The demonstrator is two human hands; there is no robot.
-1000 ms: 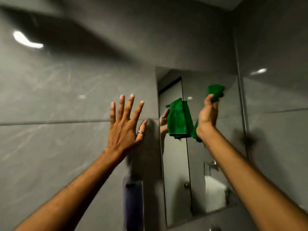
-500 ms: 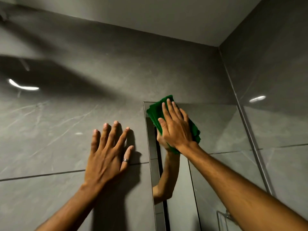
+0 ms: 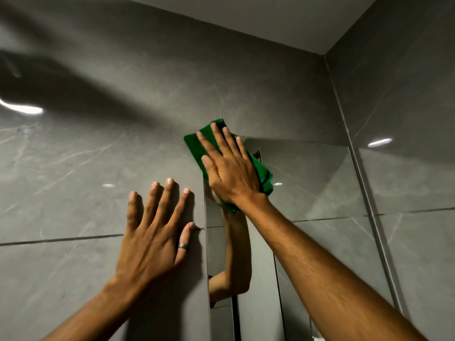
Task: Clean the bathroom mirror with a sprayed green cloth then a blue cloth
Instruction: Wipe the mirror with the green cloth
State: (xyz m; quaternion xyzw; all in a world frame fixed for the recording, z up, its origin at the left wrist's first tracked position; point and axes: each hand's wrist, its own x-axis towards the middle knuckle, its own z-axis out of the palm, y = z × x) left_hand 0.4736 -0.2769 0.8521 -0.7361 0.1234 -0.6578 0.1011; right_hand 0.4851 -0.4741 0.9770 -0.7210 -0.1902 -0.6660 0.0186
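The bathroom mirror hangs on the grey tiled wall, its top left corner under the green cloth. My right hand lies flat with fingers spread, pressing the folded green cloth against that corner of the glass and the tile above it. Part of the cloth sticks out past my wrist at the lower right. My left hand rests flat on the wall tile just left of the mirror's edge, fingers apart, a ring on one finger, holding nothing. No blue cloth is in view.
Grey marble-look wall tiles surround the mirror. A side wall meets it at a metal corner strip on the right. The ceiling is close above. The mirror reflects my right forearm and a door frame.
My right hand went from gripping the hanging cloth in front of the mirror to pressing it flat on the top left corner. My left hand came to rest on the wall. The view tilted upward.
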